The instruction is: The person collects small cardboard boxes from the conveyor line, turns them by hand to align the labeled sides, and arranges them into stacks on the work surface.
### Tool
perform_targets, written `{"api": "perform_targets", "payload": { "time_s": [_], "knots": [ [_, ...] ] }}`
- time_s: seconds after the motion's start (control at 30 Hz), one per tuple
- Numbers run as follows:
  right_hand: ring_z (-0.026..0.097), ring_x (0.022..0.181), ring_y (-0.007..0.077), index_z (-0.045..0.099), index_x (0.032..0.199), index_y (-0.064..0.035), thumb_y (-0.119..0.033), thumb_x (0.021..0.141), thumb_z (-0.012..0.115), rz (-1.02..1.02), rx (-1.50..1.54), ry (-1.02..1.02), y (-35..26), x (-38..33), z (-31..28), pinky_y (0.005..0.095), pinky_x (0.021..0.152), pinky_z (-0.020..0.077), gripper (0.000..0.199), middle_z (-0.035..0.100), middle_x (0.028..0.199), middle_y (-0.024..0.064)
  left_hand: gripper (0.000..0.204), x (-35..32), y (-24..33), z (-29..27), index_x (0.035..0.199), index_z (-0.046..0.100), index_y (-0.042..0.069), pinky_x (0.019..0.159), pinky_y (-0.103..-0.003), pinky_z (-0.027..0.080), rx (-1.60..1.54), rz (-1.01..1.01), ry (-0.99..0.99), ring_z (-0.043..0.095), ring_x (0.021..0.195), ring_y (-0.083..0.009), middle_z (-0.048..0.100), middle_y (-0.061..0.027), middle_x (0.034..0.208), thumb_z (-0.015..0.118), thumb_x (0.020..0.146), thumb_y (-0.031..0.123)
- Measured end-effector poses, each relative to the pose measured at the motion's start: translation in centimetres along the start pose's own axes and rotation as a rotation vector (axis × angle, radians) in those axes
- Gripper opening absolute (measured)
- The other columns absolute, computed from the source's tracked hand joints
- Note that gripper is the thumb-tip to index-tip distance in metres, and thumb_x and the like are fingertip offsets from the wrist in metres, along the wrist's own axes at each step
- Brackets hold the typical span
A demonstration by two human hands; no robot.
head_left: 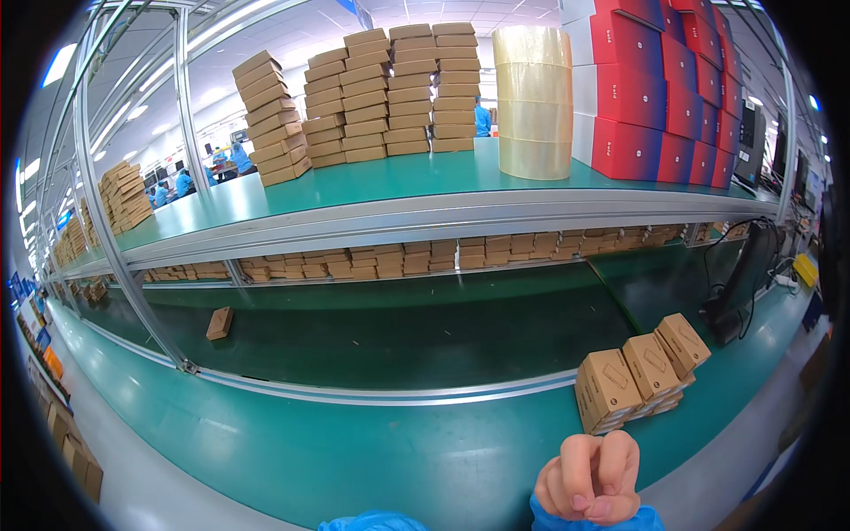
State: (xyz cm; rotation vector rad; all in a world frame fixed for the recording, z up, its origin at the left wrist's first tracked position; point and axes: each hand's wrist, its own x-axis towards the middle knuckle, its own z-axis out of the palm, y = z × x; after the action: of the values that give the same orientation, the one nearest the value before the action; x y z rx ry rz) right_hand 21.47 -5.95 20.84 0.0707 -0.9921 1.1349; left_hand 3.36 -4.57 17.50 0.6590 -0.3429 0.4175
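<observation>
My right hand is raised over the near edge of the green workbench, its fingers curled in and the tips pressed near the thumb. Nothing shows between them. Just beyond it stand stacked brown cardboard boxes with a line drawing on their lids, a little apart from the hand. Of my left arm only a blue sleeve shows at the lower edge; the left hand is out of the picture.
A dark green conveyor belt runs behind the bench, carrying one small brown box. The shelf above holds brown box stacks, clear tape rolls and red-and-blue boxes. A black monitor stands right.
</observation>
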Motion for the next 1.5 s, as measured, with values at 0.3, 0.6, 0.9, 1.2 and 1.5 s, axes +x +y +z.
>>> {"api": "perform_targets", "payload": {
  "time_s": [0.3, 0.6, 0.9, 1.2, 1.5],
  "knots": [
    [0.052, 0.057, 0.0189, 0.045, 0.085, -0.0073, 0.011, 0.08, 0.063, 0.004, -0.012, -0.014, -0.1, 0.2, 0.0, 0.0324, 0.054, 0.0412, 0.026, 0.058, 0.094, 0.0171, 0.052, 1.9, 2.1, -2.7, 0.095, 0.058, -0.009, 0.069, -0.045, 0.041, 0.669, -0.096, -0.673, 0.052, 0.075, -0.029, 0.058, -0.0168, 0.086, 0.064, 0.096, 0.043],
    [0.044, 0.058, 0.0111, 0.045, 0.079, -0.0104, 0.006, 0.081, 0.071, 0.075, -0.02, 0.093, 0.0, 1.1, 2.2, 0.0246, 0.054, 0.0367, 0.031, 0.053, 0.084, 0.0089, 0.045, 1.3, 1.1, -4.1, 0.085, 0.055, -0.001, 0.066, -0.04, 0.038, 0.551, -0.081, -0.551, 0.044, 0.069, -0.0223, 0.055, -0.0119, 0.082, 0.064, 0.097, 0.041],
    [0.043, 0.058, 0.0113, 0.045, 0.08, -0.0099, 0.005, 0.08, 0.071, 0.056, -0.019, 0.102, -0.3, 0.8, 2.0, 0.0246, 0.054, 0.0364, 0.03, 0.052, 0.084, 0.0093, 0.051, -0.4, -0.6, -0.7, 0.095, 0.062, -0.01, 0.073, -0.041, 0.042, 0.014, -0.006, 0.097, 0.054, 0.078, -0.0255, 0.061, -0.0165, 0.09, 0.07, 0.09, 0.04],
    [0.042, 0.057, 0.0114, 0.045, 0.08, -0.01, 0.004, 0.081, 0.071, 0.052, -0.03, 0.105, -0.5, 0.8, 1.9, 0.0253, 0.054, 0.0358, 0.03, 0.051, 0.083, 0.0091, 0.051, -1.0, -0.1, -0.7, 0.102, 0.065, -0.014, 0.083, -0.043, 0.048, 0.014, -0.114, 0.218, 0.063, 0.092, -0.028, 0.067, -0.0213, 0.1, 0.077, 0.085, 0.033],
    [0.043, 0.057, 0.0121, 0.046, 0.08, -0.0098, 0.004, 0.081, 0.071, 0.032, -0.017, 0.097, -0.6, 0.6, 2.0, 0.026, 0.054, 0.0364, 0.029, 0.052, 0.084, 0.0095, 0.039, 1.0, -0.1, 0.9, 0.087, 0.062, -0.012, 0.068, -0.043, 0.042, -0.102, 0.011, 0.167, 0.056, 0.075, -0.027, 0.064, -0.0214, 0.088, 0.073, 0.085, 0.026]
  ]
}}
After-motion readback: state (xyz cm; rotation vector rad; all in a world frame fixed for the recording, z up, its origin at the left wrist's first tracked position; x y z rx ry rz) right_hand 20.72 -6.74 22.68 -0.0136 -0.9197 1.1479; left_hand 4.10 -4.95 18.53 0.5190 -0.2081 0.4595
